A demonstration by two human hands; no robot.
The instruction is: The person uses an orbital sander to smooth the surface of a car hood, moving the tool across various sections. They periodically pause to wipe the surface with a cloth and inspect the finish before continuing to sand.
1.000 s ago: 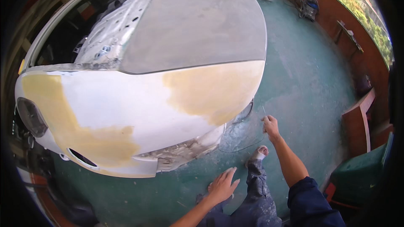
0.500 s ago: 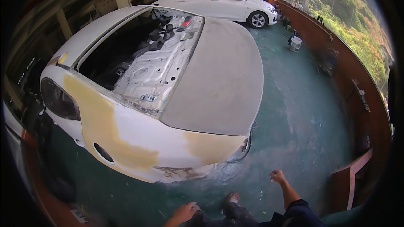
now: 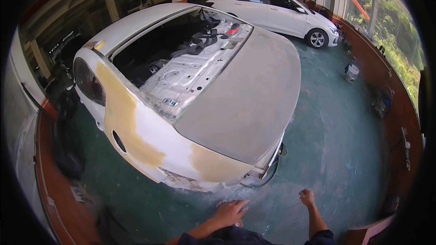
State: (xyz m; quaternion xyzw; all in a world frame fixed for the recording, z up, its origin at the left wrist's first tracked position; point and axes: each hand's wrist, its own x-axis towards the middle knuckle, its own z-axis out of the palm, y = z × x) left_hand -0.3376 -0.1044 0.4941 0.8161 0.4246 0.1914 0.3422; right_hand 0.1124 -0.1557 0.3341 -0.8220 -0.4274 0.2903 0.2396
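Observation:
My left hand [image 3: 230, 213] is held out over the floor just behind the car, fingers stretched out and nothing visible in it. To its right, my right hand [image 3: 307, 197] is closed with the fingers curled in. A thin dark line runs left from it, and whether the fingers grip it is too small to tell. In front of me stands a white car body [image 3: 170, 141] with yellowish filler patches [image 3: 121, 109] on its side and rear corner. Its trunk lid [image 3: 245, 95] is matte grey, and the rear window opening [image 3: 177, 63] has no glass, showing bare metal inside.
A dark hose or cable [image 3: 275, 167] lies by the car's rear corner. Farther off stand a second white car [image 3: 272, 11], a white bucket [image 3: 352, 73] and a dark machine [image 3: 381, 103] along the right wall. The floor [image 3: 336, 145] is green.
My left hand has come up and to the right, its fingers now extended. My right hand has curled more closed. The view has turned left, so the cars sit farther right.

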